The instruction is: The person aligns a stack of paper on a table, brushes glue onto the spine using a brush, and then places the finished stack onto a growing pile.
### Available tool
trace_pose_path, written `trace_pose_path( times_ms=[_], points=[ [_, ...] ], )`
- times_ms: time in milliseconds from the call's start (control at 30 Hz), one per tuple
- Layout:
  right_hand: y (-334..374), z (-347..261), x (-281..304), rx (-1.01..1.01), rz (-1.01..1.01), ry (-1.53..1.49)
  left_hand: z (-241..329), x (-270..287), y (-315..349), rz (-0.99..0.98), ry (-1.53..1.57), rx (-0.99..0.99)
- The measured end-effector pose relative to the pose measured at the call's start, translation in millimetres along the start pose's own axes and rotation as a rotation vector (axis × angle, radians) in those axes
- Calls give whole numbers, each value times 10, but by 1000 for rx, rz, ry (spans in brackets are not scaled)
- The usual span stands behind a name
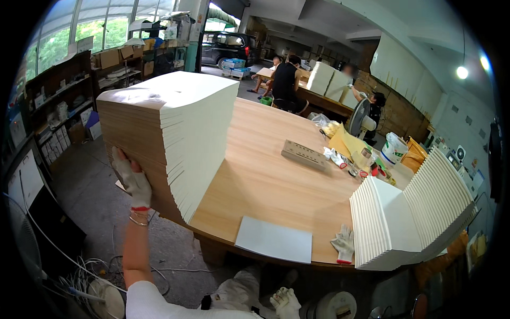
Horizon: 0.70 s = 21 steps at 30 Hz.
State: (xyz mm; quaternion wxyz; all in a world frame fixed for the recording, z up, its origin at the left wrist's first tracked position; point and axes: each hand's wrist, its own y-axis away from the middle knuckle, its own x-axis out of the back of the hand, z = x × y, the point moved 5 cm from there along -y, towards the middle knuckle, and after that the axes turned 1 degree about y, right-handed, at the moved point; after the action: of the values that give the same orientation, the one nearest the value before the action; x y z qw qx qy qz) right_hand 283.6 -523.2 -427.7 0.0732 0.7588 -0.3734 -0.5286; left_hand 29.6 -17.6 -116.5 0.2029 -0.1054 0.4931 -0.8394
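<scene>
I see the left grip (135, 183), fingers extended, laid against the tall paper stack (199, 122) on the counter's (265, 186) left. Nearest me, the right grip (286, 303) looks half-curled; I cannot tell whether it holds anything.

Left hand (132, 182): fitted with an off-white fabric glove (139, 192), finished at the wrist with a red cuff edge (141, 208); some fingertips extend uncovered. Below the cuff sits a thin bracelet (138, 220). The forearm is bare up to a plain white short sleeve (149, 300). Right hand (286, 304): off-white glove of similar appearance. Lower body: loose, pale trousers (239, 288), partly in shadow.
</scene>
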Motion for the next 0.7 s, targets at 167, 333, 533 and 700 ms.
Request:
trace_pose_path(
  times_ms=[167,333,533,700],
  points=[
    [-77,-8,50,-17,-397,-113,467,-62,358,-81,-6,-207],
    [-138,21,223,-17,-245,-69,881,-111,608,-137,-107,-359],
    [-134,-47,322,24,-93,-33,615,152,187,117,191,-187],
    [-144,-90,352,74,-53,-98,282,-20,-45,39,-88,-101]
  ],
)
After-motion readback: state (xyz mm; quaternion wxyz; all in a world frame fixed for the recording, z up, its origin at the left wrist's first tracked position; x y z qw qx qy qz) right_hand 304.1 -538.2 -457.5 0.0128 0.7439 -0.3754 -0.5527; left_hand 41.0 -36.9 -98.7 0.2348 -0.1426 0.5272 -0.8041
